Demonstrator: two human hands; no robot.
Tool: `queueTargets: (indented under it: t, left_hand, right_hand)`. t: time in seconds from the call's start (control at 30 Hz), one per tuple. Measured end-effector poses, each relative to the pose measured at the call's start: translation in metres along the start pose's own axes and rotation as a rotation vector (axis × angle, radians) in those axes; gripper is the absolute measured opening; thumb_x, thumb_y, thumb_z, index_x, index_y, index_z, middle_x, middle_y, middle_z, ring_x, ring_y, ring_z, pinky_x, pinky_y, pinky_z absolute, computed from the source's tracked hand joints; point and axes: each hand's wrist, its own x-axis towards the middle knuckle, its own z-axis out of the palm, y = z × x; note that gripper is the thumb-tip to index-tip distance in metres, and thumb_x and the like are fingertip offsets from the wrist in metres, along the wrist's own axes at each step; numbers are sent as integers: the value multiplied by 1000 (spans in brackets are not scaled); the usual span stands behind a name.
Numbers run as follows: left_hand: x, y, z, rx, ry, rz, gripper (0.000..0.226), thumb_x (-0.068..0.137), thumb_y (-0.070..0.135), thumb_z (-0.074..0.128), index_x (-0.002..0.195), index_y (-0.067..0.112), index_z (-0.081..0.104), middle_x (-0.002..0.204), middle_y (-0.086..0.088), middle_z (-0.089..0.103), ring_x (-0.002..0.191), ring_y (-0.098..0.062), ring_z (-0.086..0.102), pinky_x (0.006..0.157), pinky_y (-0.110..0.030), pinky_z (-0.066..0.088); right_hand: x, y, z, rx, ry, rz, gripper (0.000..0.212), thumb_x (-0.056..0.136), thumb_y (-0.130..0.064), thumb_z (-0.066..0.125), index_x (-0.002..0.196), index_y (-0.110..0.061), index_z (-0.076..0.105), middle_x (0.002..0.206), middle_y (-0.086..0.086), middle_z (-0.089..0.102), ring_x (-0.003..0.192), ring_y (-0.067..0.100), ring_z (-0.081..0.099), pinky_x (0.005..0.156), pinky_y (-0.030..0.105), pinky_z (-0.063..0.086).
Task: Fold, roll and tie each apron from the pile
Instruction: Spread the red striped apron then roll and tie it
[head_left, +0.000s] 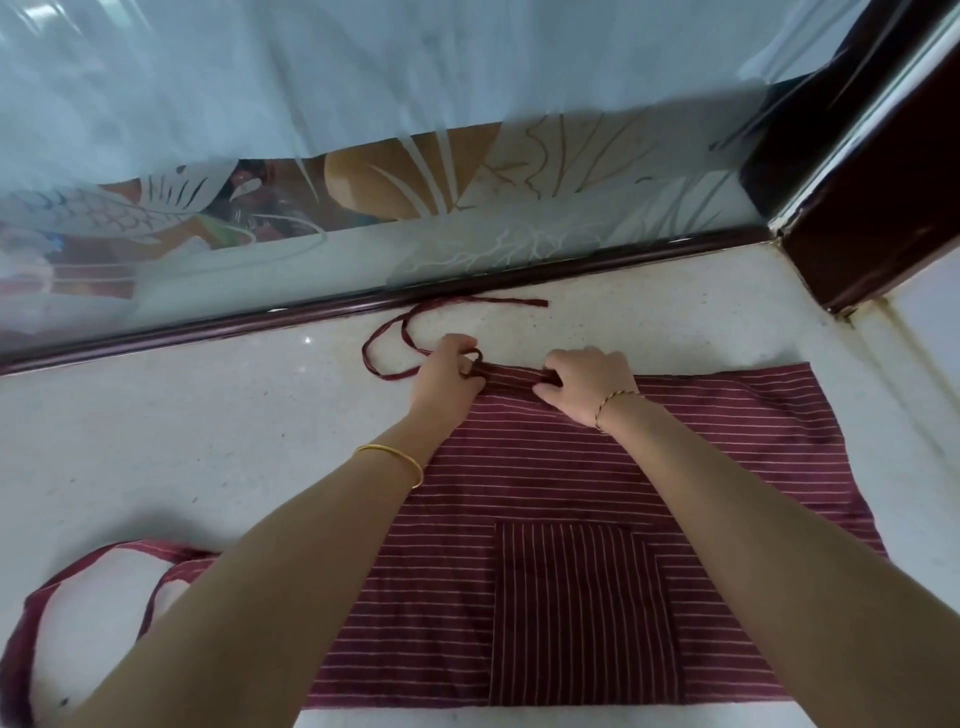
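A maroon apron (701, 467) with thin white stripes lies flat on the pale stone floor, its square pocket (582, 613) near me. At its far edge my left hand (447, 376) and my right hand (584, 382) both grip a short bunched length of the waist tie (511, 375) held between them. The rest of that tie (395, 332) loops away across the floor toward the glass. The neck strap (93, 558) curves out at the lower left, partly hidden by my left forearm.
A frosted glass partition (363, 208) with a dark bottom rail (363, 306) runs across the far side. A dark wooden post (857, 208) stands at the right. Pale floor (182, 441) stretches to the left of the apron.
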Motion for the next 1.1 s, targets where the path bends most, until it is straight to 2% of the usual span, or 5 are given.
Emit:
queueTargets:
  t: [0.33, 0.5, 0.83, 0.97, 1.1]
  left_hand:
    - [12, 3, 15, 435, -6, -27, 34, 92, 3, 51, 122, 8, 38, 90, -6, 55, 74, -19, 56, 61, -34, 48]
    - [1, 18, 31, 906, 164, 286, 42, 86, 4, 52, 125, 9, 38, 121, -10, 43, 108, -25, 44, 96, -38, 43]
    - [-16, 32, 91, 1062, -313, 325, 87, 89, 0, 51, 151, 20, -7, 154, -16, -3, 135, -38, 25, 92, -35, 49]
    - [-16, 33, 93, 1091, -328, 302, 91, 89, 1, 51, 150, 23, -13, 154, -17, -5, 135, -38, 25, 92, -35, 49]
    - [-16, 33, 93, 1089, -321, 292, 93, 89, -1, 50, 150, 26, -15, 154, -16, -6, 136, -37, 24, 90, -34, 50]
  right_hand:
    - [10, 30, 8, -154, -37, 93, 21, 92, -43, 48, 96, -23, 51, 78, -5, 55, 83, 18, 49, 89, 39, 36]
    - [6, 45, 11, -173, -55, 126, 12, 90, -34, 52, 92, -22, 53, 71, -6, 51, 78, 17, 48, 90, 39, 35]
    - [-19, 105, 10, -182, -97, 361, 26, 90, -45, 46, 91, -21, 56, 73, -5, 54, 79, 15, 50, 98, 43, 37]
    - [-40, 151, 9, -256, -25, 678, 32, 86, -41, 57, 104, -15, 60, 104, 7, 61, 106, 28, 53, 104, 53, 34]
    - [-56, 177, 4, -250, 4, 827, 71, 81, -21, 63, 141, -12, 26, 146, 17, 29, 136, 36, 26, 108, 59, 28]
